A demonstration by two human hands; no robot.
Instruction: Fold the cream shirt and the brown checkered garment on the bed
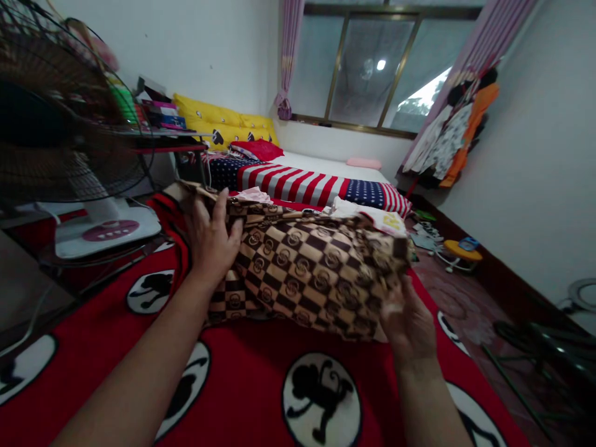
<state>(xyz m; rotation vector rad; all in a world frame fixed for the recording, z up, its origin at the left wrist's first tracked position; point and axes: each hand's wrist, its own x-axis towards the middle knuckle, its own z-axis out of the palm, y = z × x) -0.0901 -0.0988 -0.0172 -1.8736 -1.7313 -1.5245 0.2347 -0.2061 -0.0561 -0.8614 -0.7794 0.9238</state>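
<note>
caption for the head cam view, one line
Left hand and right hand hold a brown checked cloth over a red monkey-print bedspread

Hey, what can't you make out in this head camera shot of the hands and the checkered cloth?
All in the head view:
The brown-and-tan checkered fabric: its folds hide its underside and what kind of item it is.
The right hand: blurred, its fingers lost against the fabric.
The stacked boxes: partly hidden by the electric fan.
The papers on the floor: too small to read.
</note>
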